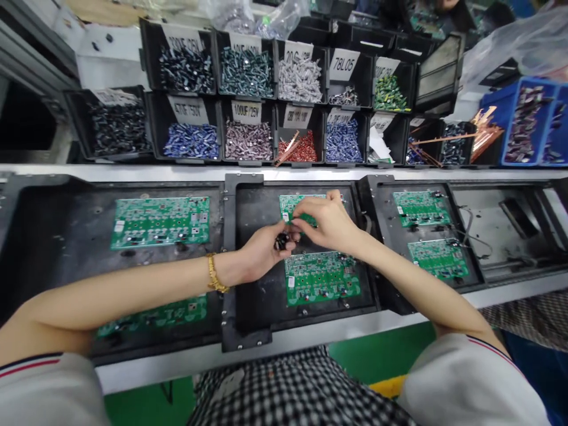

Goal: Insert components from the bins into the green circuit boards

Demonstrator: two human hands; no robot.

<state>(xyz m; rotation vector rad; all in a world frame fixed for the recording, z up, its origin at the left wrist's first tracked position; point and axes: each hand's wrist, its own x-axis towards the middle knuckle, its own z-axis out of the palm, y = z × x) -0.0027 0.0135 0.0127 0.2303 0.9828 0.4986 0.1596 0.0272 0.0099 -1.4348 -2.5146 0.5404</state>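
The left hand [261, 251] is cupped together around a small bunch of dark cylindrical components [282, 241], with the fingers closed on them. A gold bracelet [215, 274] sits on its wrist. The right hand [326, 220] is just beside it, almost touching, with thumb and fingertips pinched together. I cannot tell if a part is between them. This hand is over the near edge of the upper green circuit board [293, 205].

This board lies in the black metal carrier tray [248, 266] in the middle of the surface. A second green circuit board [322, 278] lies in the same tray, nearer to the person than the upper board, just below both hands. Left of the upper board, another carrier holds a wider green board [160, 221]. Right of it, a third carrier holds two smaller green boards [421, 207].

Behind the upper board, beyond a grey rail, stand two rows of black plastic bins [248, 121] full of small parts, blue, red, silver and green, with white labels.
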